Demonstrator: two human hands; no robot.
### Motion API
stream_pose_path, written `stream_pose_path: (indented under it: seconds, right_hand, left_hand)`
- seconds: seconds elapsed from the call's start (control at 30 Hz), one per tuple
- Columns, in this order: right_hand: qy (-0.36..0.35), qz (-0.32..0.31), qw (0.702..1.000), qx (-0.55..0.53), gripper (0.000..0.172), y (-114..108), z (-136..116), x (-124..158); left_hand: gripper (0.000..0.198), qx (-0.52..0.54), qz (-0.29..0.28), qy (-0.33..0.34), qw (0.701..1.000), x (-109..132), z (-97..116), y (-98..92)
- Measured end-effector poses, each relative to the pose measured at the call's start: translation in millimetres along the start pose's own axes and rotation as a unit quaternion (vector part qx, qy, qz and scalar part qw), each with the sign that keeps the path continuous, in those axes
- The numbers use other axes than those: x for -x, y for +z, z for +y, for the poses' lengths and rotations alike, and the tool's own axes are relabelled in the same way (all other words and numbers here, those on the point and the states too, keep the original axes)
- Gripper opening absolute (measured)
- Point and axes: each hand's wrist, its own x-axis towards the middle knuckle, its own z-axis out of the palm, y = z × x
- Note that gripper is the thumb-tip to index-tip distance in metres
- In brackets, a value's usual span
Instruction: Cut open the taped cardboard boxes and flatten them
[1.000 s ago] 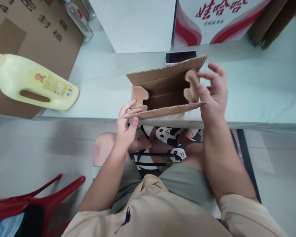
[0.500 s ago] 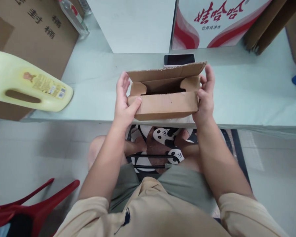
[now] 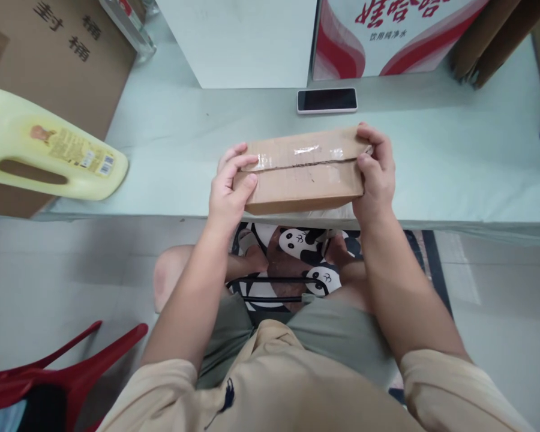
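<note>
Now both hands (image 3: 228, 191) (image 3: 374, 174) press the cardboard box (image 3: 302, 174) flaps shut

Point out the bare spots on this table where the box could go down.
Bare tabletop runs right of the cardboard box, and between the box and the yellow jug. Behind, the phone, white box and red-printed carton crowd it.

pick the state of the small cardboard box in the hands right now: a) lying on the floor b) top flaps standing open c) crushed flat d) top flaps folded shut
d: the cardboard box has both top flaps down and meeting at a taped seam, with the left hand and right hand gripping its ends on the table.
</note>
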Motion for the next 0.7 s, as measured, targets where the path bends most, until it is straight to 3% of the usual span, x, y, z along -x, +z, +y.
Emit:
stream_pose_path:
  seconds: [0.17,0.33,0.5,0.7]
  right_hand:
    - [0.068,-0.005,0.993,-0.098,0.049,-3.2,-14.9,-1.5]
    - [0.098,-0.022,0.989,-0.113,0.058,-4.3,-17.1,-3.6]
    - [0.088,-0.046,0.99,-0.098,0.052,-9.6,-13.5,-5.2]
    - [0.073,-0.046,0.992,-0.092,0.045,-9.7,-9.3,-6.3]
  left_hand:
    - [0.062,-0.021,-0.044,0.012,0.999,4.7,-2.0,-4.7]
    - [0.069,-0.039,-0.096,0.023,0.994,2.9,2.0,-11.0]
    - [0.066,-0.061,-0.119,0.026,0.991,-1.2,2.8,-13.1]
    - [0.059,-0.073,-0.105,0.011,0.992,1.2,3.5,-10.4]
